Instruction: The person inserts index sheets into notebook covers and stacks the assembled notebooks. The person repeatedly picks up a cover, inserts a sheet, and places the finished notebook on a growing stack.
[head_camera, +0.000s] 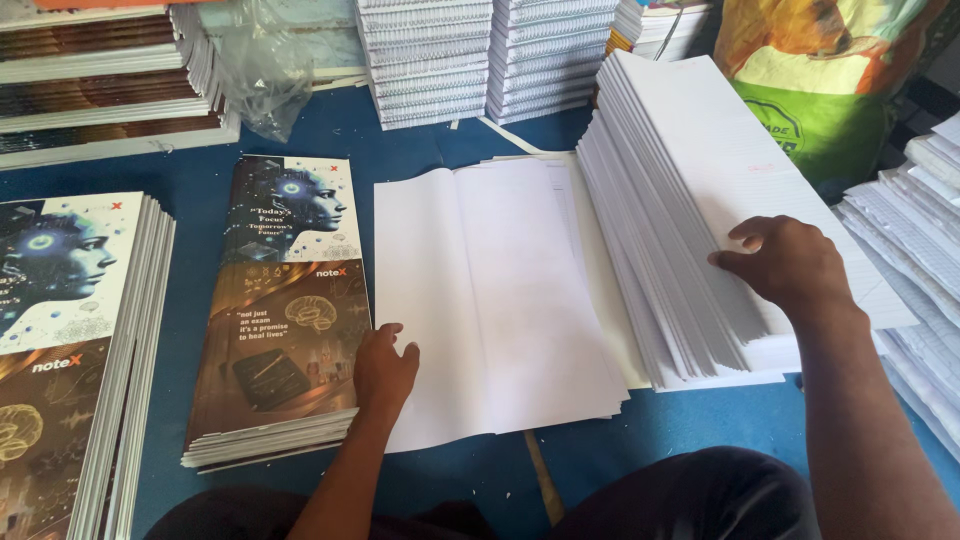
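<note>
Left hand flat, fingers spread on plain sheets beside cover pile, right hand open on tall paper stack, fingertips hidden among its edges, left cover pile cut off.

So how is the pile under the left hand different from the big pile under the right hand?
The white folded sheets under the left hand form a thin, flat pile. The tall paper stack under the right hand is much thicker and leans, its edges fanned out like steps. The thin pile shows a centre crease; the tall stack's top shows faint ruled lines. Both are white paper on the blue surface.
</note>
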